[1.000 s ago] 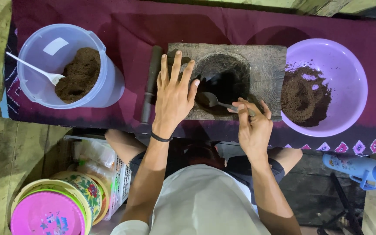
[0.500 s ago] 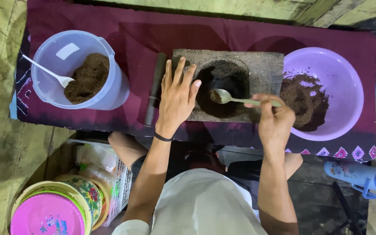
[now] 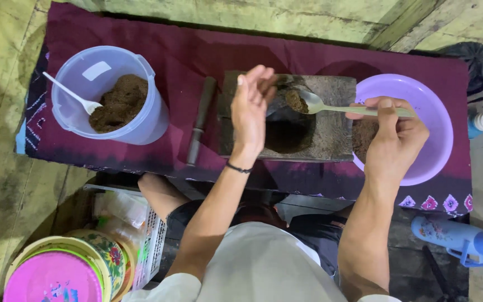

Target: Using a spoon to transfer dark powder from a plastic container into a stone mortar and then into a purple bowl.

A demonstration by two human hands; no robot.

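Observation:
A square stone block (image 3: 337, 141) with a round hollow sits in the middle of a dark red cloth (image 3: 197, 50). My right hand (image 3: 392, 140) holds a metal spoon (image 3: 320, 105) level above the block, its bowl heaped with brown powder. My left hand (image 3: 251, 106) is raised over the block's left side, fingers curled with the fingertips at the spoon's bowl. A purple bowl (image 3: 420, 89) with brown powder lies on the right, partly under my right hand. A clear plastic tub (image 3: 107, 98) on the left holds more brown powder and a white spoon (image 3: 74, 94).
A dark rod-shaped pestle (image 3: 201, 120) lies just left of the block. Round colourful lids (image 3: 57, 271) and a plastic packet (image 3: 124, 218) are at lower left. A blue bottle (image 3: 459, 237) lies at lower right, and another bottle (image 3: 482, 123) stands at the right edge.
My left hand lifted off the block and brought its fingertips to the spoon. My right hand raised the spoon out of the hollow with powder on it.

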